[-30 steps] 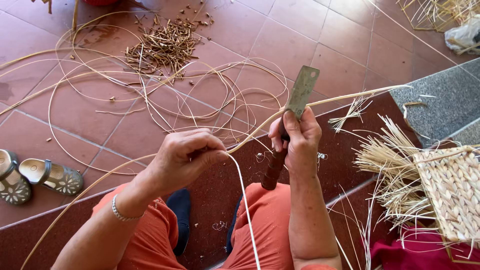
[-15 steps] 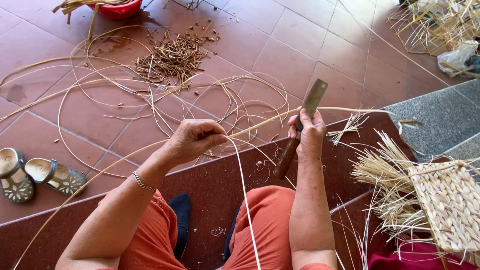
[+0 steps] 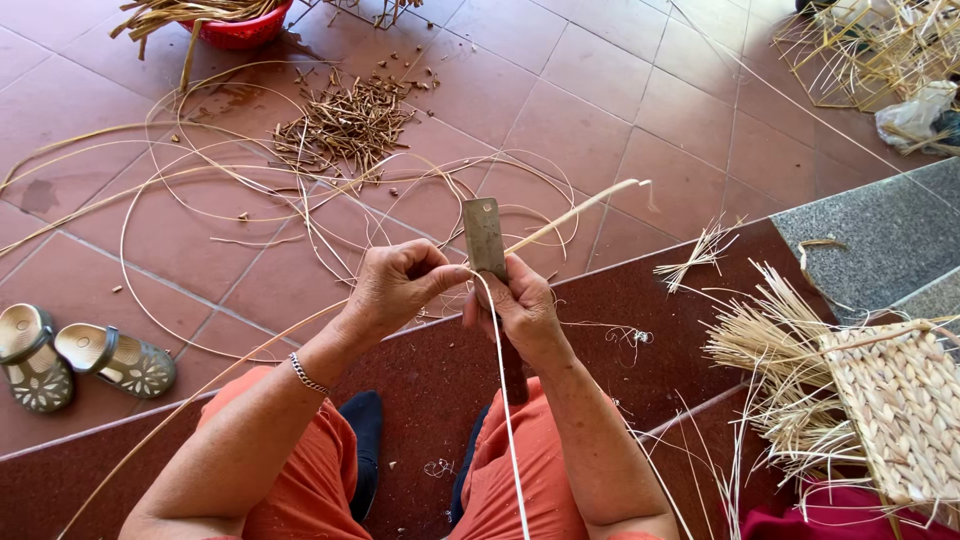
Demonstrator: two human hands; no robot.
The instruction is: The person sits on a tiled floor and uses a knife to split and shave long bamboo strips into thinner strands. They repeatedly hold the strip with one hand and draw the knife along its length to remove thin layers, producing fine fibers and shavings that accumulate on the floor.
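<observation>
I am gripping the knife (image 3: 486, 238) in my right hand (image 3: 522, 310), my left hand (image 3: 395, 285) pinching the cane (image 3: 575, 212); a peeled strip (image 3: 508, 420) is hanging, most cane unsplit.

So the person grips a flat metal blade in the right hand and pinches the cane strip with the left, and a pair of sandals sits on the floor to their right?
Not quite: the head view shows the sandals on the person's left. The rest holds: right hand on the blade, left hand pinching the cane strip.

Your left hand (image 3: 395, 285) and right hand (image 3: 520, 305) meet at centre, fingers (image 3: 440, 270) curled shut in a pinch, both forearms angled inward from your knees, a bracelet on the left wrist.
</observation>
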